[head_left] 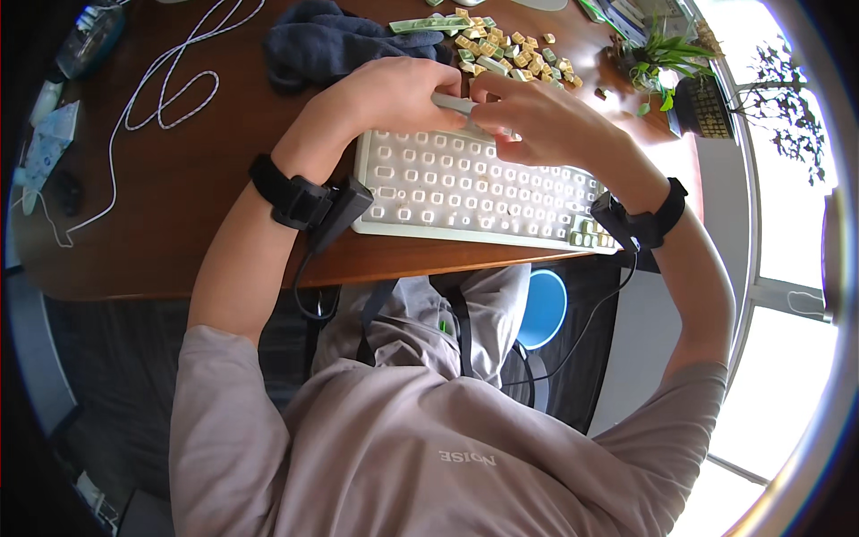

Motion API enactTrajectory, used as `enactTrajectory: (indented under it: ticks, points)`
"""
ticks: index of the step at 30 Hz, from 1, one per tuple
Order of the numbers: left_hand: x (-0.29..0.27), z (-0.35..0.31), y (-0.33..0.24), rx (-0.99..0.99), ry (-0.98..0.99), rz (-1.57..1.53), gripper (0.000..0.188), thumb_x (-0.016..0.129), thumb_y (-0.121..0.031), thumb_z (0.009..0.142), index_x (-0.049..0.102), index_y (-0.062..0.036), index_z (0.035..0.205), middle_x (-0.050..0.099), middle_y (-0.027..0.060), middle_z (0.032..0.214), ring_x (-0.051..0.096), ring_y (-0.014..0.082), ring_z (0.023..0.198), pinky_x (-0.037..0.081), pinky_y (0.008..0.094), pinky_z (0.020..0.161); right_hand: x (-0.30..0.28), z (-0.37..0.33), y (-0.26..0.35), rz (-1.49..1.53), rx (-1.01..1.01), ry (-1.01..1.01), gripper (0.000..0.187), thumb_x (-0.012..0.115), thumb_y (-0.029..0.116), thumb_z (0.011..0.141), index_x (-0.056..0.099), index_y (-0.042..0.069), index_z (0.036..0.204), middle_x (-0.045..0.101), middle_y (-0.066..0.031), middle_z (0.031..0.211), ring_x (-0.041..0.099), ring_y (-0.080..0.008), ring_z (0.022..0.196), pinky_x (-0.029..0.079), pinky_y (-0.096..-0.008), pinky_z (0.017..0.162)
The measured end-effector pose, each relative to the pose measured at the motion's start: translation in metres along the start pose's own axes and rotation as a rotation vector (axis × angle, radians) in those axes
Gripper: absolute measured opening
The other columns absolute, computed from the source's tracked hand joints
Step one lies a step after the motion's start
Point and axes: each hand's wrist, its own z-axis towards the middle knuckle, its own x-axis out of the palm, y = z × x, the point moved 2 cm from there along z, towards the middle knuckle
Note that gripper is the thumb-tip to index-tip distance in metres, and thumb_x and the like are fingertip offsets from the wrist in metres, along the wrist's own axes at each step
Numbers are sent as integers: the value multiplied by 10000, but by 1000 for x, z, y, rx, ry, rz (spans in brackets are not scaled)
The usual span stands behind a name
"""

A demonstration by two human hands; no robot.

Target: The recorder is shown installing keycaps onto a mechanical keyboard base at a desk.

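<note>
A white keyboard (447,224) lies on the wooden desk in front of me, most of its keycaps off and rows of pale switches bare. A few green keycaps (588,238) sit at its near right corner. Above its far edge, my left hand (398,97) and my right hand (548,123) meet at a narrow pale grey bar-like piece (454,104). Fingers of both hands are closed on it, from the left and from the right. Its exact kind is unclear, as the fingers cover much of it.
Loose yellow and green keycaps (526,61) are heaped beyond my right hand. A dark blue cloth (327,45) lies beyond my left. A white cable (159,70) winds across the desk's left side, near a tissue pack (55,134). Potted plants (660,64) stand at the right.
</note>
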Motion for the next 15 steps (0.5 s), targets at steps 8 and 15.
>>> enactTrajectory:
  ticks: [8,15]
  points:
    - [1,-1,0,14,-14,10,398,744,-400,839,683,-77,1063,721,120,917,686,294,863,509,383,777,5,-3,0,-67,-76,-58,229,709,83,775,663,94,999,597,-98,1088,693,-296,778,582,-439,662]
    - [0,0,0,-2,8,10,391,733,-411,845,689,-79,1048,718,117,911,686,285,856,506,379,775,6,-7,0,-47,-92,-109,218,736,41,736,628,68,922,608,-87,1123,685,-274,755,578,-392,629]
